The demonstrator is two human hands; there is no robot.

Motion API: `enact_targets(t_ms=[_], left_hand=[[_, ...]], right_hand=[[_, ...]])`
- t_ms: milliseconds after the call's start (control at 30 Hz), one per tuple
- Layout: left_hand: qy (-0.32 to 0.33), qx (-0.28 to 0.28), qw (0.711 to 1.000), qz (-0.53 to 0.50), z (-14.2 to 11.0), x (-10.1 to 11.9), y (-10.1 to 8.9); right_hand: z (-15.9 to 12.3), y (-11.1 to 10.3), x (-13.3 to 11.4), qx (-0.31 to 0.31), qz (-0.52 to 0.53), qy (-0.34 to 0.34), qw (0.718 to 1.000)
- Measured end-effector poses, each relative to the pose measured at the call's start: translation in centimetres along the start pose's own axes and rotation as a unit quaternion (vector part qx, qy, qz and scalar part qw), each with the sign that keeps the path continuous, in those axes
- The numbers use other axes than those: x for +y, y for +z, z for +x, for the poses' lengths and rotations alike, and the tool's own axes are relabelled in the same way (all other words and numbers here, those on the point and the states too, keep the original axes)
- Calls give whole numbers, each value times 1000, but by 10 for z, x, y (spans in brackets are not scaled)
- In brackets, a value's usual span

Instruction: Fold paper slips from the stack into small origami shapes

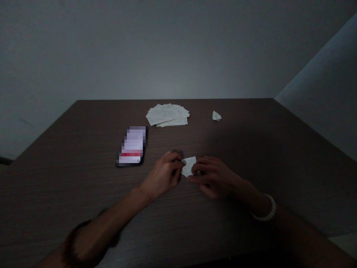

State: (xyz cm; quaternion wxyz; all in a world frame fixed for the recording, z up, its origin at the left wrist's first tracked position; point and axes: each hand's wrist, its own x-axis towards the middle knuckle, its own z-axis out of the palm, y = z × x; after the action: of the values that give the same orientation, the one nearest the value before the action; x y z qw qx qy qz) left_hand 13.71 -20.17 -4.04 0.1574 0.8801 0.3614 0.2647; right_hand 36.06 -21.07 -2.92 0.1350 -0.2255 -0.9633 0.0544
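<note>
Both hands are pinching a small paper (189, 166) low over the table (251, 156): left hand (164, 174) closed on its left edge, right hand (212, 176) on its right. It is partly folded; one folded piece (216, 116) is lying beyond, beside an unfolded stack (167, 114).

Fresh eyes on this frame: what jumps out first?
Two hands meet at the middle of the dark wooden table: the left hand and right hand pinch a small pale piece of paper between them. Left of them lies a phone with a lit screen, the brightest thing in the dim scene. Farther back sit a fanned stack of paper slips and, to its right, one small folded paper.
</note>
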Motion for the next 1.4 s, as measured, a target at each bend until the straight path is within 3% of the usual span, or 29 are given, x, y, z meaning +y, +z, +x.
enact_targets(t_ms=[167,300,400,933,1267,1400], left_hand=[[0,5,1000,-2,0,1,-1],[2,9,1000,-14,-1,2,-2],[3,21,1000,-22,-2,1,-1],[-90,27,992,-87,5,-1,-1],[-86,28,993,-72,6,1,0],[-86,27,994,-69,5,1,1]], right_hand=[[-1,2,1,33,48,4,998],[0,6,3,98,126,55,986],[3,9,4,123,105,89,983],[11,14,1,128,100,144,976],[11,12,0,124,83,138,979],[8,12,2,113,73,98,986]])
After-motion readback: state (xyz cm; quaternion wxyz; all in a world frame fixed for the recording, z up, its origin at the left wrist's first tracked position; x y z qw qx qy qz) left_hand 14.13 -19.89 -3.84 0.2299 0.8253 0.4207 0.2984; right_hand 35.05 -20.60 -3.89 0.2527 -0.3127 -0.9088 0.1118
